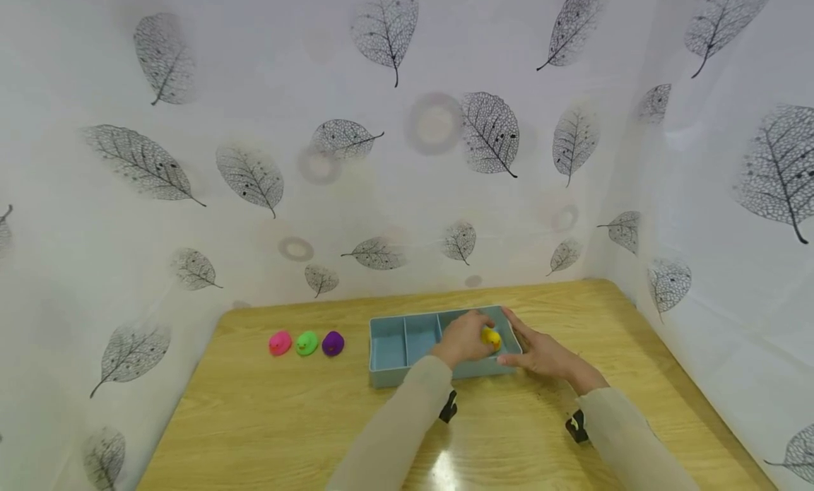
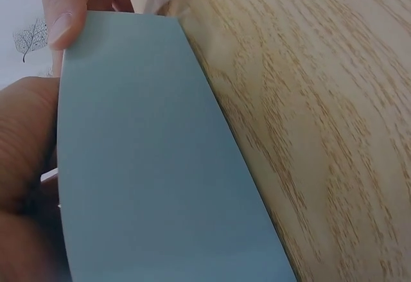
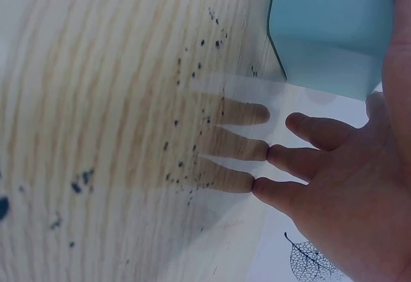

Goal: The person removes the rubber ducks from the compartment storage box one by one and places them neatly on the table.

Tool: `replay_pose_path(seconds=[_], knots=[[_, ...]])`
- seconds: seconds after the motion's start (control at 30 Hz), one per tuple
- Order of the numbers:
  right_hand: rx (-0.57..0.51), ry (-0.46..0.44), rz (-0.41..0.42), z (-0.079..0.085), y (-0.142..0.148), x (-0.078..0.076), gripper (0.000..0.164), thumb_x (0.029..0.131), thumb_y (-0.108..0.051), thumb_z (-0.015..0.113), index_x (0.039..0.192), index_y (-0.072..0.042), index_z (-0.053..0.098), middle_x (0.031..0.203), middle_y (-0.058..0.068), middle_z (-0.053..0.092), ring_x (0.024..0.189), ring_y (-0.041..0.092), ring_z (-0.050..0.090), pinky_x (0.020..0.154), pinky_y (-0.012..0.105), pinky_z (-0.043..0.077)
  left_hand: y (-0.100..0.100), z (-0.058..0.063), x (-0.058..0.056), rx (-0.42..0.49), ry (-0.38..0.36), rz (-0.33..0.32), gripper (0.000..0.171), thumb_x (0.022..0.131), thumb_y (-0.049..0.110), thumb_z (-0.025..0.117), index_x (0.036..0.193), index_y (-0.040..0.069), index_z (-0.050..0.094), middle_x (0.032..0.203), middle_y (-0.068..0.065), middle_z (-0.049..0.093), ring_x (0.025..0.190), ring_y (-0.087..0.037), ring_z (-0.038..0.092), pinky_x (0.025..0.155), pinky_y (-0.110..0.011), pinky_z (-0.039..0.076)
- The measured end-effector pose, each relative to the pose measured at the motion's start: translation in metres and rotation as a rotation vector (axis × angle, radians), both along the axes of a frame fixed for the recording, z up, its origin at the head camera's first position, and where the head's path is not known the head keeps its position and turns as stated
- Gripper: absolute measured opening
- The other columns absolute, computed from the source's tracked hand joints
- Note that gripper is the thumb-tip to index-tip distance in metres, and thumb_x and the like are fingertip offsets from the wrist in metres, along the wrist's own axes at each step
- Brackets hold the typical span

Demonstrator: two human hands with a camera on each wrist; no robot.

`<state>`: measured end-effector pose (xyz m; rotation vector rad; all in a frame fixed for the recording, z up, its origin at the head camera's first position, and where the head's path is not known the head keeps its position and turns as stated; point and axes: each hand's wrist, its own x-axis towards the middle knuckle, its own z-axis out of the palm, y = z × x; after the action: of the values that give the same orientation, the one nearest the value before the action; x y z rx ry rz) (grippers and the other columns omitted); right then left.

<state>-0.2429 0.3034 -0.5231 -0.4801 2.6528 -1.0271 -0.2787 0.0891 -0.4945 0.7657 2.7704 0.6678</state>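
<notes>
A pale blue divided box [image 1: 445, 371] stands on the table, its end wall also showing in the right wrist view. My left hand [image 1: 467, 335] reaches down into the box's right part, with finger and thumb around a small yellow toy duck [image 1: 491, 338]. The box wall hides much of that grip in the left wrist view. My right hand [image 1: 547, 353] holds the box's right end between thumb and forefinger; its other fingers [image 3: 282, 195] extend beside the box, their tips at the tabletop. Pink [image 1: 280, 342], green [image 1: 307, 343] and purple [image 1: 333, 343] toy ducks sit left of the box.
The wood-grain table [image 1: 286, 420] has a white leaf-print sheet [image 1: 407, 215] behind it and at both sides. Dark specks [image 3: 83, 179] mark the tabletop near the right hand. Dark straps or mounts [image 1: 576, 427] show at both wrists.
</notes>
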Motion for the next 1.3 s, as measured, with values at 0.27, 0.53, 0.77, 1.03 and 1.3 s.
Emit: replay_pose_path(seconds=[0.27,0.53,0.77,1.03,1.3], knots=[[0.011,-0.002,-0.006,0.003,-0.001,0.0,0.106,0.099,-0.049,0.071,0.17,-0.031,-0.007,0.168,0.035,0.019,0.142,0.064,0.04,0.11,0.072,0.043,0.008,-0.002,-0.001,-0.048,0.018,0.057,0.044,0.092,0.031,0.082,0.132,0.017,0.073,0.136,-0.003,0.066,0.111,-0.022,0.07,0.092,-0.037,0.061],[0.01,-0.002,-0.014,-0.002,0.002,0.0,0.106,0.099,-0.051,0.07,0.17,-0.031,-0.007,0.169,0.033,0.019,0.142,0.063,0.041,0.11,0.071,0.044,0.014,-0.002,0.001,-0.058,0.015,0.109,0.039,0.091,0.032,0.083,0.125,0.015,0.075,0.12,-0.001,0.067,0.098,-0.018,0.067,0.085,-0.031,0.059],[0.002,0.006,-0.008,-0.003,0.003,-0.001,0.106,0.099,-0.05,0.071,0.17,-0.03,-0.006,0.169,0.033,0.018,0.142,0.061,0.042,0.109,0.069,0.045,0.016,-0.004,-0.001,-0.081,0.021,0.112,0.034,0.092,0.031,0.082,0.122,0.016,0.076,0.116,-0.001,0.067,0.098,-0.019,0.067,0.085,-0.034,0.06],[0.002,0.012,-0.008,-0.001,0.002,-0.001,0.107,0.099,-0.049,0.071,0.17,-0.029,-0.006,0.169,0.033,0.019,0.142,0.061,0.044,0.109,0.068,0.046,0.016,-0.007,-0.003,-0.089,0.054,0.084,0.034,0.094,0.033,0.08,0.124,0.017,0.077,0.117,0.001,0.068,0.096,-0.015,0.066,0.082,-0.03,0.059],[-0.015,0.004,-0.008,-0.002,0.002,-0.001,0.106,0.099,-0.049,0.071,0.17,-0.03,-0.006,0.169,0.033,0.018,0.146,0.06,0.037,0.113,0.069,0.042,0.012,-0.008,-0.005,-0.086,0.065,0.039,0.036,0.095,0.034,0.078,0.127,0.017,0.075,0.118,0.001,0.069,0.097,-0.013,0.065,0.085,-0.029,0.058]])
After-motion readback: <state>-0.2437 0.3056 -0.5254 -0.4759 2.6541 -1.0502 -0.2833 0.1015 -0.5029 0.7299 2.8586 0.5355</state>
